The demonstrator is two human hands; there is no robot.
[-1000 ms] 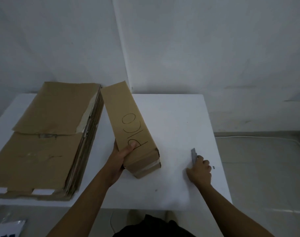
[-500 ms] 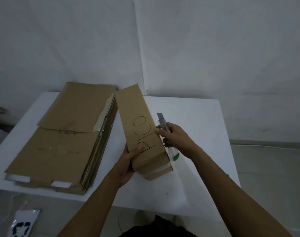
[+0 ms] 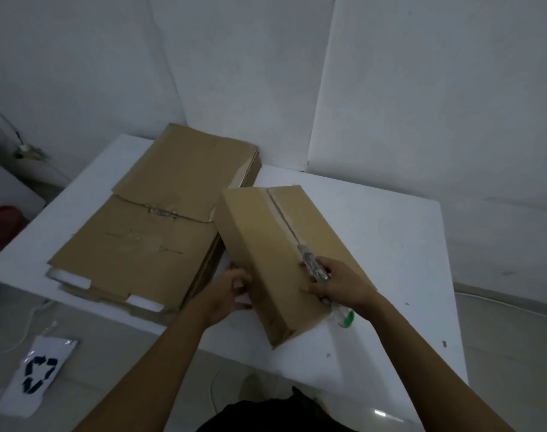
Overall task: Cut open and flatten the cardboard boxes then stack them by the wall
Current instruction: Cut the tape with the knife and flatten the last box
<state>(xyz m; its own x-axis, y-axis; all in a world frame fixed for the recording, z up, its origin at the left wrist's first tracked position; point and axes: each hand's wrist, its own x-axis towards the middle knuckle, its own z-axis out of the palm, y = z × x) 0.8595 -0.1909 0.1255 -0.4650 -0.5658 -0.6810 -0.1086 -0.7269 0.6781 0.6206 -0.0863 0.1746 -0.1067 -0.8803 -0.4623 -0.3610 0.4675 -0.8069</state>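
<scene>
Cardboard box [image 3: 266, 244], oblong, taped: left hand [image 3: 225, 294] grips its side, right hand [image 3: 344, 285] clasps a seemingly clear-handled knife [image 3: 311, 265].

A white table [image 3: 390, 244] stands in a corner of white walls [image 3: 235, 73] over pale floor [image 3: 515, 338].

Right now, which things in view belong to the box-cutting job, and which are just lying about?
Job: taped brown cardboard box, held by left hand; clear-handled utility knife in right hand; stack of flattened brown cardboard; white table.
Lying about: white bag with dark recycling symbol on the floor; red object at left edge.
</scene>
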